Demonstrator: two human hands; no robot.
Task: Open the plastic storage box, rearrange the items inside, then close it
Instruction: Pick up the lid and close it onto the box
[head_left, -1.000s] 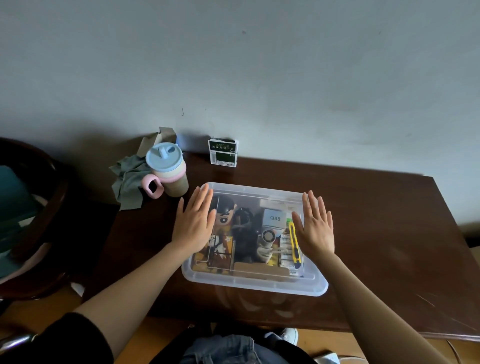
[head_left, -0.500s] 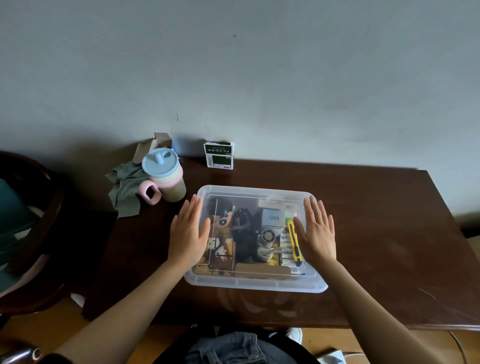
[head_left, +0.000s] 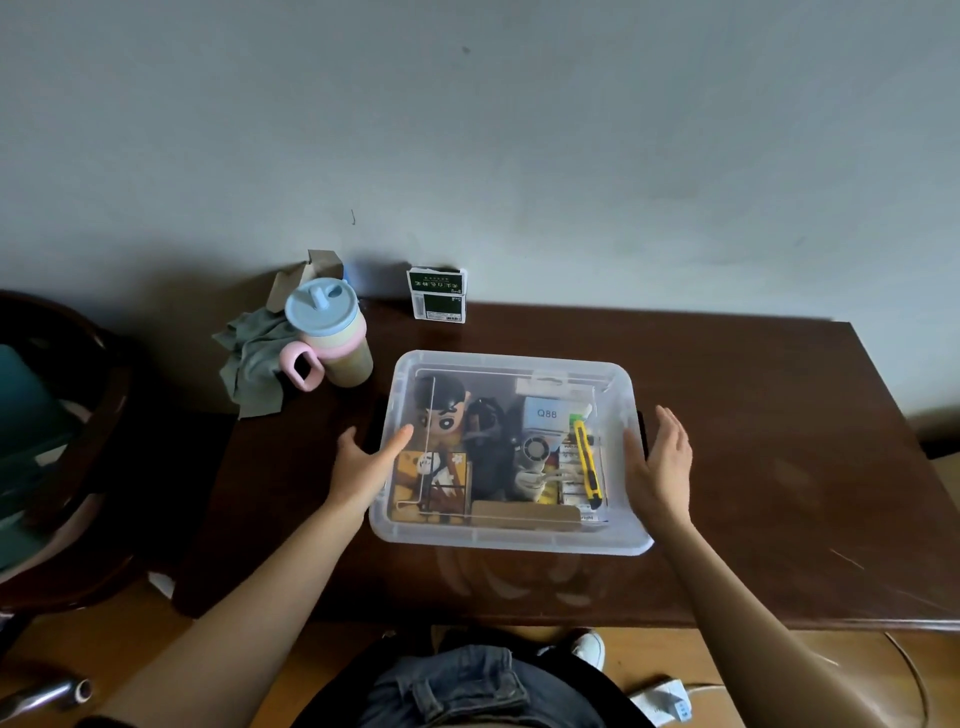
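A clear plastic storage box (head_left: 511, 540) with its see-through lid on stands on the dark wooden table (head_left: 753, 467). Through the lid I see a cartoon doll (head_left: 441, 410), a white Q88 box (head_left: 546, 414), a yellow utility knife (head_left: 587, 462) and several other small items. My left hand (head_left: 363, 462) is at the box's left side, its thumb lying on the lid's edge and its fingers down by the black side latch. My right hand (head_left: 660, 462) stands edge-on beside the right side, fingers straight, next to the black latch (head_left: 641, 426).
A pastel sippy cup (head_left: 330, 332) with a pink handle, a grey-green cloth (head_left: 249, 358) and a small cardboard box stand at the table's back left. A green-and-white packet (head_left: 437, 293) leans on the wall. A dark wooden chair (head_left: 57, 441) is at the left.
Both hands lay flat on the lid a second ago. They have slid outward and down to the box's left and right sides.
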